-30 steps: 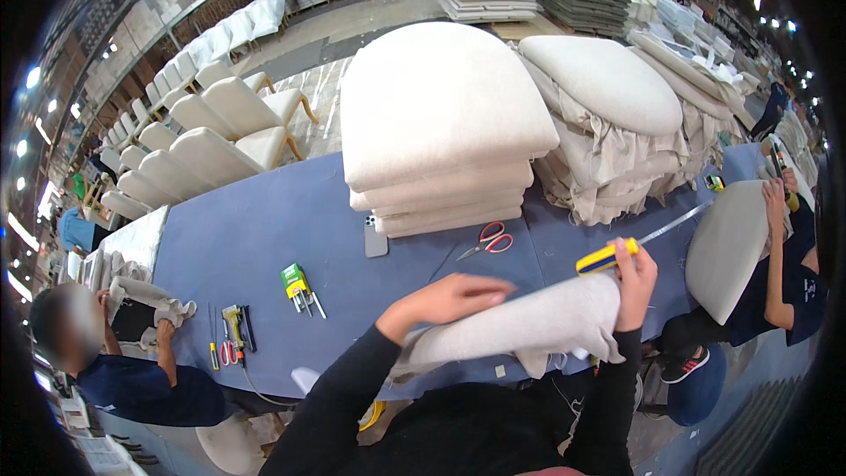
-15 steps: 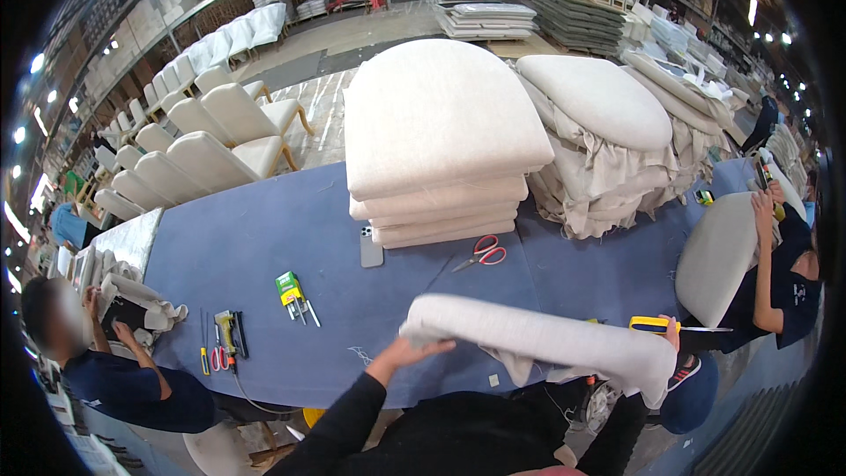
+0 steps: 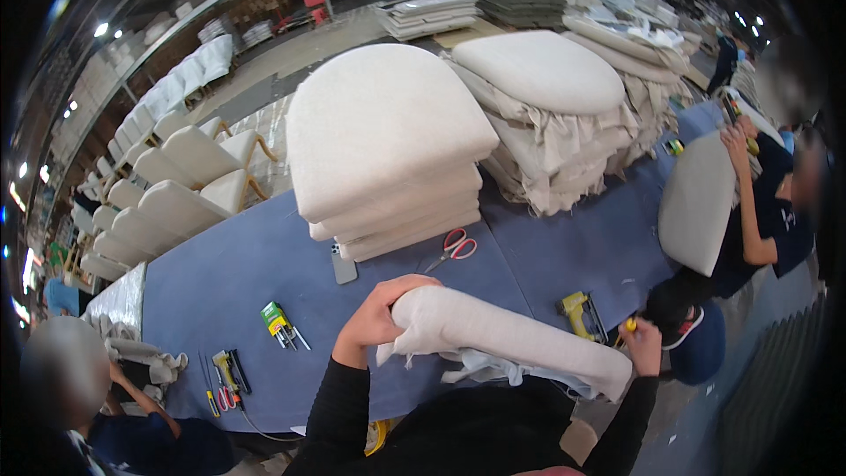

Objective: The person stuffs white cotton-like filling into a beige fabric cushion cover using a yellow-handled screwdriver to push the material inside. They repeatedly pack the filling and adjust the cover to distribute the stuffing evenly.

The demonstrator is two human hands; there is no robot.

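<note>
A cream upholstered seat cushion (image 3: 511, 335) is tilted on its edge in front of me, its loose fabric hanging underneath. My left hand (image 3: 379, 322) is closed around its left end. Beside the cushion's right end, my right hand (image 3: 647, 348) is closed on a screwdriver, of which only the yellow handle end (image 3: 630, 323) shows. A yellow-green staple gun (image 3: 582, 316) lies on the table near that hand. Red-handled scissors (image 3: 455, 247) and a grey phone (image 3: 345, 265) lie beyond the cushion.
Finished cushions (image 3: 388, 132) are stacked on the blue table (image 3: 238, 264), with a pile of fabric-draped pieces (image 3: 546, 141) to their right. A green box (image 3: 278, 317) and another staple gun (image 3: 231, 370) lie at left. Co-workers (image 3: 150, 423) sit at both sides.
The cushion has swung lower and nearer to me, its right end downward. My left hand now wraps its end. The staple gun has come into view, and the screwdriver's shaft no longer shows.
</note>
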